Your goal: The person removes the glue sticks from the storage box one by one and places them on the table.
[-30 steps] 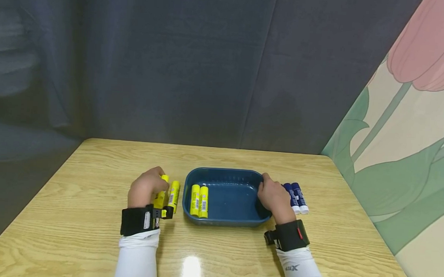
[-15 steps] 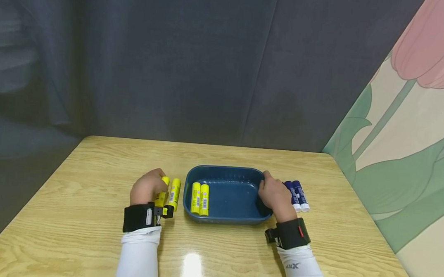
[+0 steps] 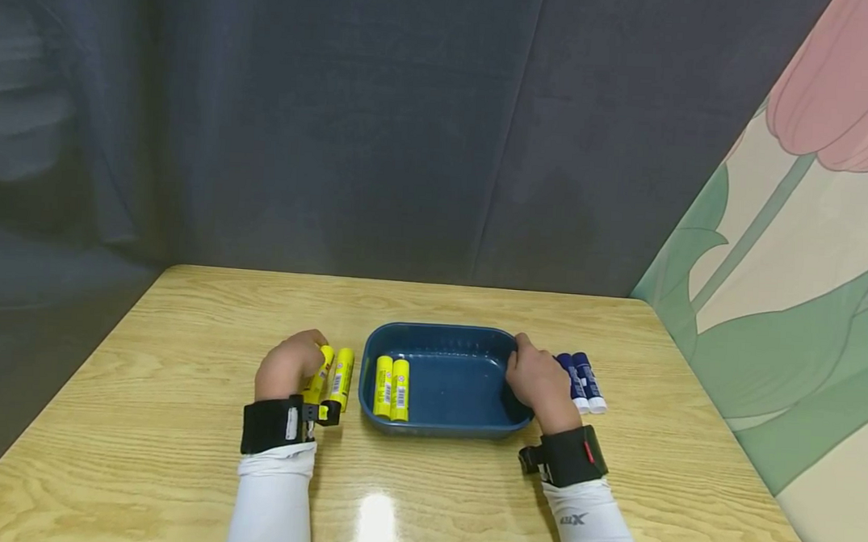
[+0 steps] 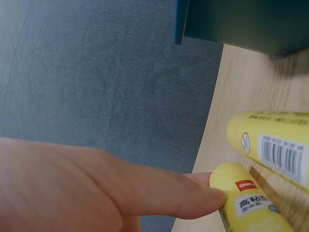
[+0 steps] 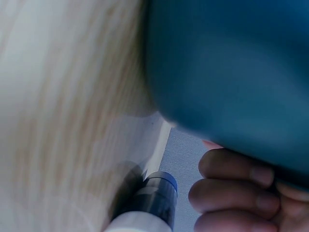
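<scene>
My left hand (image 3: 289, 366) pinches the top end of a yellow glue stick (image 3: 319, 377) between thumb and finger, left of the dark blue plastic bin (image 3: 464, 422). In the left wrist view, the thumb lies against this glue stick (image 4: 251, 205), and part of a finger shows behind it. A second yellow glue stick (image 3: 341, 376) lies just to its right, beside the bin. Two more yellow glue sticks (image 3: 400, 391) lie side by side at the bin's left end. My right hand (image 3: 538, 381) grips the bin's right rim, its fingers (image 5: 231, 169) curled under the edge.
Two dark blue glue sticks with white ends (image 3: 589, 383) lie right of the bin, close to my right hand. The wooden table (image 3: 180, 422) ends at a dark curtain (image 3: 338, 137) behind, and a flower-patterned surface (image 3: 802, 336) stands at the right.
The pinched glue stick's top has tilted slightly to the right under my left hand. My right hand keeps its hold on the bin. The head view has shifted a little.
</scene>
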Available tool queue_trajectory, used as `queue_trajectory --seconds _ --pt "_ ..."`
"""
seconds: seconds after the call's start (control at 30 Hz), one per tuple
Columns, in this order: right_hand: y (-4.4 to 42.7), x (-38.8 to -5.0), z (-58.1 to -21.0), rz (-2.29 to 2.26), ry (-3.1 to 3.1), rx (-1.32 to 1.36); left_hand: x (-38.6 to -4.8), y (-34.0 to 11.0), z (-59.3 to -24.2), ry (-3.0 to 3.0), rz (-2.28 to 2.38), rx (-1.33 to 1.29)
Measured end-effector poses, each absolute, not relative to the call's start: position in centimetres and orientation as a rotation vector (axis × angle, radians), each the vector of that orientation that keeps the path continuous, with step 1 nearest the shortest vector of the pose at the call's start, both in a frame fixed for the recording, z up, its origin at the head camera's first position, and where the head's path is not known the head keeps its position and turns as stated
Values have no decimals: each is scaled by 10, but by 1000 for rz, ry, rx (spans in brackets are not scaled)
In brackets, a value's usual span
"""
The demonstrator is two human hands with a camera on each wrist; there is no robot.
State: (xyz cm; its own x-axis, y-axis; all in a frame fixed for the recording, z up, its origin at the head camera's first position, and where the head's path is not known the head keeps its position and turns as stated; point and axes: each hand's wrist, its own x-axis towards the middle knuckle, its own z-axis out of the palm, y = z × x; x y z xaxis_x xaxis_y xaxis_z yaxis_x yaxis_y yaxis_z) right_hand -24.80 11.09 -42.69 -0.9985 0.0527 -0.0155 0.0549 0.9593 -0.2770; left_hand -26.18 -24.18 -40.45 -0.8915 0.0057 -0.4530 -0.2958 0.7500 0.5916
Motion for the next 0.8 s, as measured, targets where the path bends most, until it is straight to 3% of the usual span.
queue_trajectory --seconds 0.8 --pt "109 -248 -426 -440 3087 107 -262 -241 -407 2549 985 -167"
